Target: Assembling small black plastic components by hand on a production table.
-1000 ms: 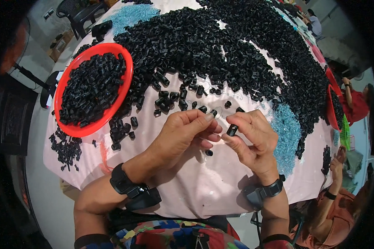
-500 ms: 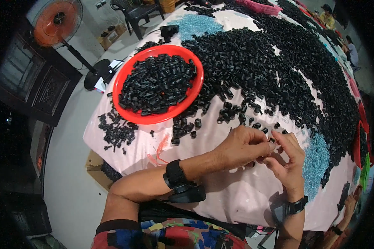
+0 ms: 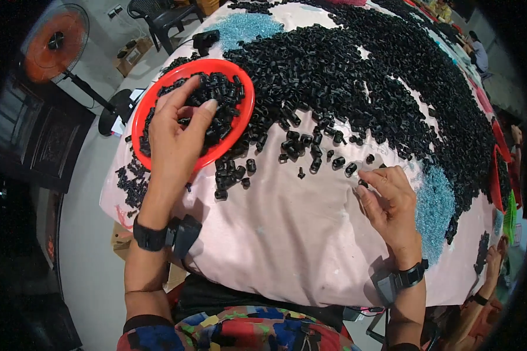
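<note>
My left hand (image 3: 178,137) hovers over the red round bowl (image 3: 243,120), which is full of small black plastic parts; its fingers are spread and loosely curled, and I see nothing held in them. On the pale cloth, my right hand (image 3: 389,202) rests with its fingertips at a small black part (image 3: 363,183) near the edge of the big heap of black parts (image 3: 363,76). A few loose black pieces (image 3: 334,162) lie in a row just above that hand.
Patches of light blue beads (image 3: 436,205) lie right of my right hand, with more (image 3: 243,26) at the far side. Red trays (image 3: 496,169) and other people's hands sit at the table's right edge. A standing fan (image 3: 55,44) and a dark chair stand on the floor to the left.
My hands, which were together in front of me working on a black part, have separated. The left hand has reached out over the red bowl; the right has stayed at the loose pieces.
</note>
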`<state>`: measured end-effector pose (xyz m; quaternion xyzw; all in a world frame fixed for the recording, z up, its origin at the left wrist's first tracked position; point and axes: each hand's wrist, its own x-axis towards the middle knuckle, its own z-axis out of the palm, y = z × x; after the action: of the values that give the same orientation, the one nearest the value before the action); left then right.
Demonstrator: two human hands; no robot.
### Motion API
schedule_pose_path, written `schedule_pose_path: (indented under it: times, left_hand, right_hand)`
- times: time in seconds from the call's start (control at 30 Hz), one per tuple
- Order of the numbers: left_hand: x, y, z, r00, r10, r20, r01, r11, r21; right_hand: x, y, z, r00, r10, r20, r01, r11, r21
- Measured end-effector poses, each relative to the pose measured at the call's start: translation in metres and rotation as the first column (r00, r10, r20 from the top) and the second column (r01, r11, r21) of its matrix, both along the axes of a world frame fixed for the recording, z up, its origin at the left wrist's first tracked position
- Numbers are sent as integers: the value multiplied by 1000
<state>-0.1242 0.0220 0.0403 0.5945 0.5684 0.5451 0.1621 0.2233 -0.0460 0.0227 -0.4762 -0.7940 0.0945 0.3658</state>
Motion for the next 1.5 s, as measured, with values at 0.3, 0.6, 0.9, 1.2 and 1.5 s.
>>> schedule_pose_path:
  times: [0.3, 0.6, 0.9, 1.2, 1.5]
  left_hand:
    - [128, -89, 76, -27, -878, 478, 988, 48, 144]
    - [155, -97, 74, -493, -278, 824, 826, -449, 342]
    - [170, -135, 55, -568, -491, 660, 823, -322, 469]
    - [151, -126, 53, -139, -736, 663, 986, -42, 160]
    - [121, -43, -23, 752, -630, -194, 589, 774, -231]
  right_hand:
    - [13, -4, 4, 989, -144, -27, 142, 988, -60]
    - [11, 9, -11, 987, -102, 122, 103, 995, -3]
    - [13, 7, -11, 996, -78, 43, 79, 997, -25]
    - [28, 12, -9, 987, -160, 20, 158, 983, 94]
    - [60, 16, -9, 931, -330, 153, 342, 938, -56]
